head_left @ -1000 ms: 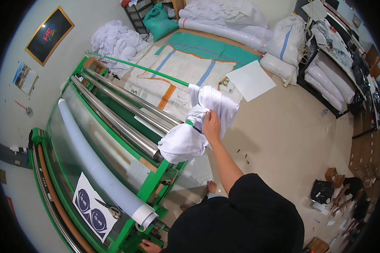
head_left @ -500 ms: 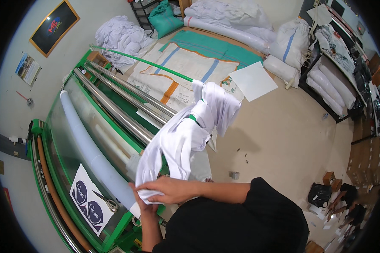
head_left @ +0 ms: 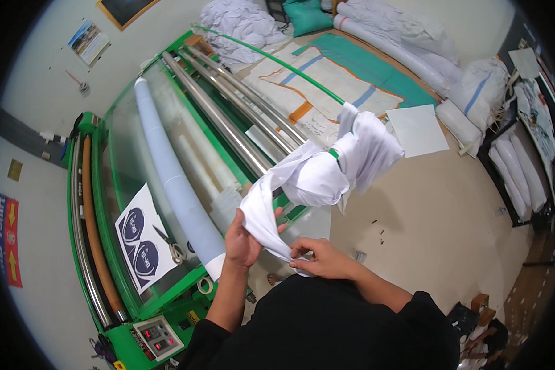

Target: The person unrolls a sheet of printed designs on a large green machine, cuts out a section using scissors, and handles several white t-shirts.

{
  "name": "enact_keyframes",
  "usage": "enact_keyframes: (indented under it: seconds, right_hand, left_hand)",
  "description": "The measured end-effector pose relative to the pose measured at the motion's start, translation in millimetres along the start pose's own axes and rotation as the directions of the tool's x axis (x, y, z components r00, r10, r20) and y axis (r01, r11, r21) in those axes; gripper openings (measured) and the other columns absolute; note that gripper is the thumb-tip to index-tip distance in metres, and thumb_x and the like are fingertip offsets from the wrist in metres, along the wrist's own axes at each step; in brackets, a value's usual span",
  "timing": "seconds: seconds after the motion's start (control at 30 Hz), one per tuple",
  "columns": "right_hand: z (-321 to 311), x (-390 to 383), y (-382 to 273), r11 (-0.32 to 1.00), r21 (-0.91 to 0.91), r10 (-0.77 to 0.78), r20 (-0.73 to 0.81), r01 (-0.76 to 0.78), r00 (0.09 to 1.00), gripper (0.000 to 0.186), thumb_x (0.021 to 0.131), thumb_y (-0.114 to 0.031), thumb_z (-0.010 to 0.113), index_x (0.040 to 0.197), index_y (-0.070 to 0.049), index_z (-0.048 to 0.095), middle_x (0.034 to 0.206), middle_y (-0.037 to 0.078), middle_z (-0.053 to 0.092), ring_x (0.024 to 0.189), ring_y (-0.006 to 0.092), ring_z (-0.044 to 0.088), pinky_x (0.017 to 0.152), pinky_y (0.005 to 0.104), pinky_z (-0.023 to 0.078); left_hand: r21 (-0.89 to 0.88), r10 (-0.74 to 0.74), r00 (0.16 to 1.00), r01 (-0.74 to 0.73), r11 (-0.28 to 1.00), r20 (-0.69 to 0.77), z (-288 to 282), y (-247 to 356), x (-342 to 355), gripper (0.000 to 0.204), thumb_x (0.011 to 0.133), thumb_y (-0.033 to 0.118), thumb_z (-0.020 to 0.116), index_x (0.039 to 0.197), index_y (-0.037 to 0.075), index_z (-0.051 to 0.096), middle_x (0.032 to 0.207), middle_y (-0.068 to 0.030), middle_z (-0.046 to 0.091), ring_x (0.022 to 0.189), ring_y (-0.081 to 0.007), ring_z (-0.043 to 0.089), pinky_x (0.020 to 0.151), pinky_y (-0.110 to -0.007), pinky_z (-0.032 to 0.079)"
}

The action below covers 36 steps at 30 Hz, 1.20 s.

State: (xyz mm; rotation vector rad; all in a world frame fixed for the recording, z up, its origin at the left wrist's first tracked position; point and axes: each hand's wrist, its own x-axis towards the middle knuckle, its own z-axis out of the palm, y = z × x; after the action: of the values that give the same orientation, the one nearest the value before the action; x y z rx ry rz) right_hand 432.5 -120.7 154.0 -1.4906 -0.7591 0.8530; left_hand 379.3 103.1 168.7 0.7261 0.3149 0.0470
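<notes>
A long white cloth (head_left: 317, 179) hangs bunched and wrapped over the green bar of the machine, its near end drawn toward me. My left hand (head_left: 245, 242) cradles a twisted strand of it, thumb on one side and fingers passing behind, their tips showing past the far edge. At the cloth's lower end my right hand (head_left: 324, 258) pinches the fabric between thumb and fingers, close to my black shirt. Left of my hands lies a long pale-blue roll (head_left: 169, 166) on the machine, its near end white.
The green roller machine (head_left: 185, 277) fills the left, with steel rollers (head_left: 216, 114) and a control panel (head_left: 157, 338). Scissors (head_left: 174, 248) rest on a printed sheet (head_left: 143, 237); a tape roll (head_left: 205, 285) sits nearby. White bundles (head_left: 475, 92) and a flat white sheet (head_left: 418, 131) lie beyond.
My hands were together at the cloth's end; now they are apart, the left higher on the strand and the right at its lower end. The view has shifted left, bringing in the control panel.
</notes>
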Motion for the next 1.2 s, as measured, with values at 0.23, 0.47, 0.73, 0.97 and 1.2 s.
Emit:
enact_keyframes:
  seconds: [0.23,0.47,0.73,0.97,1.2]
  right_hand:
    - [19.3,14.1,8.5,0.999,0.047,-0.004,-0.273,0.018,0.962,0.033,0.087,-0.024,0.081,0.104,-0.002,0.063,0.100,0.009,0.069,0.090,0.0184,0.066,0.078,0.0335,0.055]
    - [22.9,34.1,6.3,0.983,-0.071,-0.182,-0.339,0.168,0.923,0.056,0.082,-0.025,0.084,0.125,-0.001,0.058,0.104,0.014,0.068,0.094,0.0235,0.067,0.083,0.0371,0.056]
    - [6.5,36.6,-0.1,0.985,-0.142,-0.118,-0.115,0.101,0.986,0.048,0.092,-0.014,0.065,0.137,-0.003,0.053,0.116,0.018,0.060,0.103,0.0294,0.063,0.090,0.0377,0.050]
    - [-35.3,20.9,19.3,0.942,-0.316,-0.172,-0.173,0.111,0.970,0.044,0.090,-0.008,0.060,0.134,-0.004,0.058,0.106,0.016,0.057,0.104,0.0321,0.058,0.094,0.0390,0.045]
    - [-74.2,3.3,39.3,0.971,-0.236,-0.080,-0.413,-0.022,0.907,0.040,0.093,-0.010,0.061,0.133,-0.002,0.060,0.117,0.014,0.063,0.108,0.0268,0.060,0.098,0.0361,0.045]
  left_hand:
    - [-0.072,-0.047,0.999,0.047,0.996,-0.006,-5.8,-14.3,-19.8,0.061,0.108,0.042,0.036,0.152,0.000,0.032,0.148,-0.0186,0.049,0.131,-0.0366,0.053,0.112,-0.053,0.041]
    - [-0.097,-0.030,0.999,0.026,0.995,-0.032,1.4,-26.4,-25.9,0.059,0.108,0.043,0.038,0.148,-0.001,0.040,0.140,-0.0159,0.056,0.123,-0.0309,0.059,0.108,-0.046,0.043]
    - [-0.213,0.000,0.998,0.013,0.977,0.064,-13.4,-26.8,18.1,0.076,0.102,0.057,0.044,0.151,0.000,0.034,0.150,-0.0231,0.045,0.136,-0.0418,0.047,0.115,-0.056,0.034]
    - [-0.328,0.309,0.950,-0.278,0.903,0.044,-18.7,39.4,108.0,0.065,0.099,0.048,0.055,0.144,0.001,0.048,0.145,-0.0161,0.054,0.136,-0.0362,0.048,0.118,-0.051,0.032]
    - [-0.139,0.171,0.985,-0.172,0.975,-0.020,-19.7,68.1,194.4,0.043,0.096,0.033,0.067,0.123,0.000,0.061,0.118,-0.0157,0.069,0.111,-0.0329,0.066,0.103,-0.048,0.050]
